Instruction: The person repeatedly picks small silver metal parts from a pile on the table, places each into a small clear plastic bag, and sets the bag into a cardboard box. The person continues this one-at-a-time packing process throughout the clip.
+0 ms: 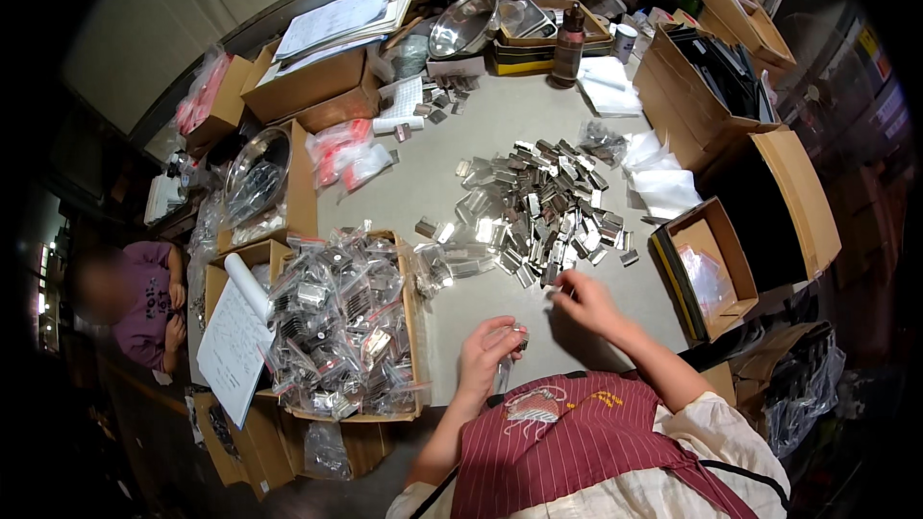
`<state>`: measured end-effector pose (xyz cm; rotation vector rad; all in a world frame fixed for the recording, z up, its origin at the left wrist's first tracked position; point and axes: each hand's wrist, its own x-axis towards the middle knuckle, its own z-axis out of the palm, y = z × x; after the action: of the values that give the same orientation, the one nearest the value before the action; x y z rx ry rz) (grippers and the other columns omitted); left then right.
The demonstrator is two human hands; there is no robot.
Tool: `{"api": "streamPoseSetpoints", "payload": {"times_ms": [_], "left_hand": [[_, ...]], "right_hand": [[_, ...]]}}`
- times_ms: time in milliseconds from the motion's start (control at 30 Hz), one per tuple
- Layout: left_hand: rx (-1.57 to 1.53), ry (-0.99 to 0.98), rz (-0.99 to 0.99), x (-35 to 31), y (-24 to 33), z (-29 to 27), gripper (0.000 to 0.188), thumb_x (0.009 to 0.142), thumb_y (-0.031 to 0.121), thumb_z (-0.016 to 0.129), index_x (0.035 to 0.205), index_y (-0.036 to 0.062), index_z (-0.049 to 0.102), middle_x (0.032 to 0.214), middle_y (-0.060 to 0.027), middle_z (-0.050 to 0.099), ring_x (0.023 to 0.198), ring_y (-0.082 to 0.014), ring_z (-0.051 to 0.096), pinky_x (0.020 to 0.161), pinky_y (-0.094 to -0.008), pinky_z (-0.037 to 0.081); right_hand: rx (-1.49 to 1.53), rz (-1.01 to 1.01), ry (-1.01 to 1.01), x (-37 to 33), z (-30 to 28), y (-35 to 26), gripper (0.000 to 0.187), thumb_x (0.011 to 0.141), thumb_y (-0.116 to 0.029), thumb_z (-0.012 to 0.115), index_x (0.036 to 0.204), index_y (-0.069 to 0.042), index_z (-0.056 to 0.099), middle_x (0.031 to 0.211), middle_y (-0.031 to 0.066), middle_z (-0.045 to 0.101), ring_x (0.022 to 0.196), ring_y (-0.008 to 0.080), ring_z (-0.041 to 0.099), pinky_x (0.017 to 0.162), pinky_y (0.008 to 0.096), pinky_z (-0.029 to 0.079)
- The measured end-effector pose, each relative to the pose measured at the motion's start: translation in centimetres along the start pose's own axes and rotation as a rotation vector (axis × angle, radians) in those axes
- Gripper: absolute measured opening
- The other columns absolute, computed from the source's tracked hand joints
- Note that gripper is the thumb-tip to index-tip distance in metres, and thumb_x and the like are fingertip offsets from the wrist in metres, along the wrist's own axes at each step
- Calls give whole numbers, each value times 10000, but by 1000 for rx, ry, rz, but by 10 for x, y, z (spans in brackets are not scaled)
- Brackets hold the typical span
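My left hand (486, 354) is closed round a small clear plastic bag (502, 377), held in front of the apron. Small metal parts (522, 334) show at its fingertips, by the bag's upper end. To the right and a little farther away, my right hand (586, 305) hovers at the near edge of a loose pile of metal clips (553, 207). Its thumb and fingers draw together; whatever may be between them is too small to make out. The clips are short, shiny and dark grey, heaped on the grey table (461, 322).
Left of my hands stands a carton (419, 327) heaped with filled clear bags (336, 317), with a written sheet (231, 351) beside it. Red-and-clear bags (341, 154) lie farther back. An open box (707, 269) stands at right. A brown bottle (568, 48) stands behind. Another person (144, 298) sits far left.
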<state>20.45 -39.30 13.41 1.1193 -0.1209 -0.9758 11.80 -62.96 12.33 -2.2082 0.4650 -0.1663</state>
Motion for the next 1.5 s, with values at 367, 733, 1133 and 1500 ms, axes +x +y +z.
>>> {"api": "streamPoseSetpoints", "payload": {"times_ms": [367, 733, 1133, 1500], "left_hand": [[28, 145, 21, -3, -2, 1, 481, 918, 87, 734, 1312, -61, 502, 1060, -151, 721, 878, -150, 669, 713, -274, 549], [14, 65, 20, 3, -8, 4, 484, 926, 95, 728, 1320, -54, 490, 1098, -160, 716, 910, -155, 675, 730, -278, 557], [60, 177, 71, -4, -21, -6, 452, 928, 95, 730, 1301, -41, 515, 1095, -161, 709, 902, -166, 672, 729, -281, 557], [354, 183, 322, 7, -24, 14, 475, 894, 93, 780, 1294, 11, 539, 986, -66, 712, 814, -78, 648, 706, -243, 543]], "right_hand": [[-447, 119, 147, 24, -14, 4, 430, 866, -324, 742, 1017, 38, 564, 995, 243, 627, 905, 421, 655, 764, 507, 536], [-272, 137, 202, 26, -15, 50, 167, 887, -174, 667, 949, -36, 596, 922, 206, 653, 874, 406, 644, 724, 509, 496], [-624, -204, 292, -6, -76, 17, 528, 666, 15, 692, 1185, -55, 627, 1265, 219, 547, 1180, 410, 511, 1004, 481, 422], [-41, -54, 64, 9, -24, -17, 237, 909, -237, 677, 850, -12, 633, 837, 178, 629, 789, 349, 618, 718, 436, 495]]}}
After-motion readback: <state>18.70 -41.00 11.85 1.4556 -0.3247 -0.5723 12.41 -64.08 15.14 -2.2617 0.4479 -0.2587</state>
